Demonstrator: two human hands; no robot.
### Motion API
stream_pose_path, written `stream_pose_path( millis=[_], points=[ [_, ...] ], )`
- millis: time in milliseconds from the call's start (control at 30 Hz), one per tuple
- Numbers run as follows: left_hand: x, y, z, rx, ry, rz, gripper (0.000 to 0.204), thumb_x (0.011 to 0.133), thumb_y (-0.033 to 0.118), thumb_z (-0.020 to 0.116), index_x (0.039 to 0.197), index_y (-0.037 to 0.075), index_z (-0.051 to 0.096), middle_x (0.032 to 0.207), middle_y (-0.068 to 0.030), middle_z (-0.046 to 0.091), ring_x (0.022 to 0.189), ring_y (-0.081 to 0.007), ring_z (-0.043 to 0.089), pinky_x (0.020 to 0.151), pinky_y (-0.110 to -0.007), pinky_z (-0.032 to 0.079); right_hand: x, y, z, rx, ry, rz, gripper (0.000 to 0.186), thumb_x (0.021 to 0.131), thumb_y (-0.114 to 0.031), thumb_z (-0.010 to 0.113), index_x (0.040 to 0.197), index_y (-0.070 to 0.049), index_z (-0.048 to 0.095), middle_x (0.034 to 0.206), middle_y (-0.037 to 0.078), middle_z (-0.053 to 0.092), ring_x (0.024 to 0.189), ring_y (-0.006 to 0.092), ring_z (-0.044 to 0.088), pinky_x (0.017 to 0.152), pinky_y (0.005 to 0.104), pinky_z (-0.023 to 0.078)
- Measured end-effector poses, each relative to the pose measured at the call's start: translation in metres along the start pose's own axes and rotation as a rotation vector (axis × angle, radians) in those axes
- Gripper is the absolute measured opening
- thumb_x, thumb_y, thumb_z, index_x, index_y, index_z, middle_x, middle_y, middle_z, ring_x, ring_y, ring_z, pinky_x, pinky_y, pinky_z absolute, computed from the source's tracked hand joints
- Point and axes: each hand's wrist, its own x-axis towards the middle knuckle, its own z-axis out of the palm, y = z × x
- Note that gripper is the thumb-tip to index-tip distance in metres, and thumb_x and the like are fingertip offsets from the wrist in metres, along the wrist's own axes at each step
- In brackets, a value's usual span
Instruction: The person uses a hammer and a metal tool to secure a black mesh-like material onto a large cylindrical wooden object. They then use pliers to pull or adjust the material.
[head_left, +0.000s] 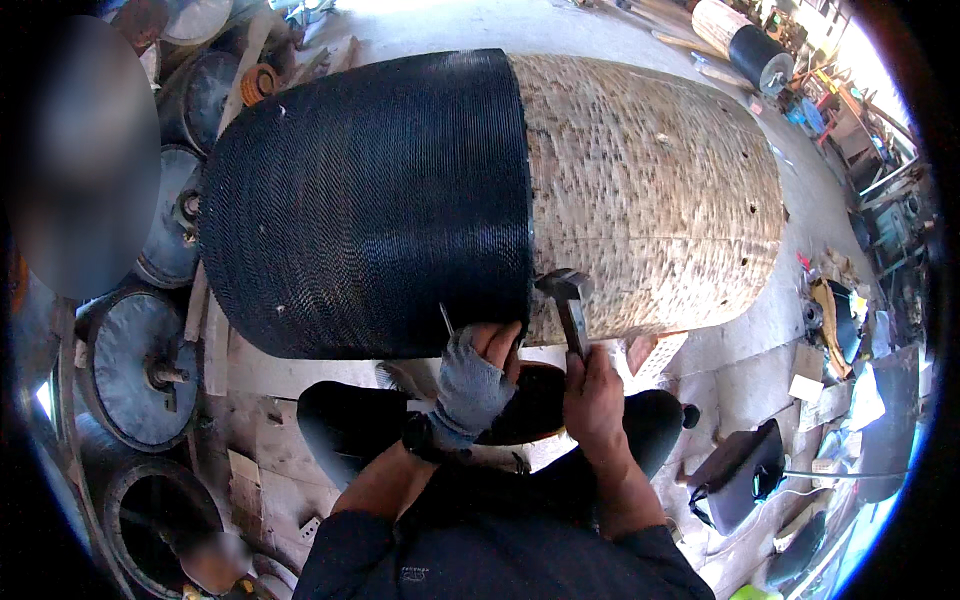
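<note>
A big horizontal drum fills the upper middle: a black, finely ridged covering (370,200) wraps its left part, and the pale, pitted surface (650,190) shows on its right part. My left hand (470,380), in a grey glove with bare fingertips, is at the drum's near lower side, by the edge of the covering. Its fingers are closed, and a thin metal rod (446,319) sticks up from them. In my right hand (594,395) is a hammer (568,298), gripped by the handle with its head raised in front of the pale surface near the covering's edge.
Round metal-ended drums (145,365) stand along the left, beside wooden planks (215,345). A dark bag (738,475) lies on the floor at right, near cardboard pieces (808,372). A smaller, partly black drum (755,58) lies at the far right. My knees flank a dark round seat.
</note>
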Motion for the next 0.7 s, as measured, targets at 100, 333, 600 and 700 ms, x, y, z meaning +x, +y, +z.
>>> stream_pose_path(
  millis=[100,333,600,700],
  points=[
    [0.004,0.002,-0.006,-0.028,-0.003,0.000,0.055,0.073,0.004,0.073,0.126,0.007,0.059,0.108,-0.0147,0.059,0.098,-0.0354,0.058,0.084,-0.047,0.048,-0.001,0.006,-0.001,-0.007,-0.025,-0.003,0.020,0.098,-0.019,0.056,0.095,-0.001,0.048,0.071,0.028,0.060,0.067,0.0518,0.058,0.055,0.0547,0.045],
    [-0.001,-0.014,-0.009,0.043,0.041,-0.018,0.047,0.075,0.005,0.071,0.121,0.009,0.063,0.109,-0.0150,0.062,0.096,-0.0364,0.059,0.082,-0.046,0.050,0.004,0.005,-0.001,-0.113,-0.133,0.012,0.017,0.100,-0.017,0.052,0.093,-0.001,0.048,0.067,0.020,0.055,0.056,0.0376,0.055,0.053,0.0440,0.044],
    [-0.003,-0.023,-0.011,-0.020,0.088,-0.021,0.046,0.076,0.001,0.071,0.121,0.007,0.061,0.107,-0.0131,0.060,0.093,-0.0334,0.059,0.080,-0.045,0.049,-0.013,0.020,0.006,0.148,0.202,-0.159,0.016,0.098,-0.013,0.054,0.098,0.001,0.048,0.070,0.017,0.060,0.055,0.0344,0.057,0.054,0.0443,0.047],
    [0.001,-0.026,-0.015,0.000,0.145,-0.014,0.045,0.077,0.001,0.071,0.120,0.009,0.063,0.104,-0.0148,0.062,0.094,-0.0344,0.060,0.080,-0.044,0.050,-0.007,0.011,0.013,-0.052,-0.076,-0.005,0.013,0.098,-0.012,0.053,0.093,0.000,0.049,0.071,0.024,0.057,0.064,0.0429,0.057,0.058,0.0474,0.045]
  ],
)
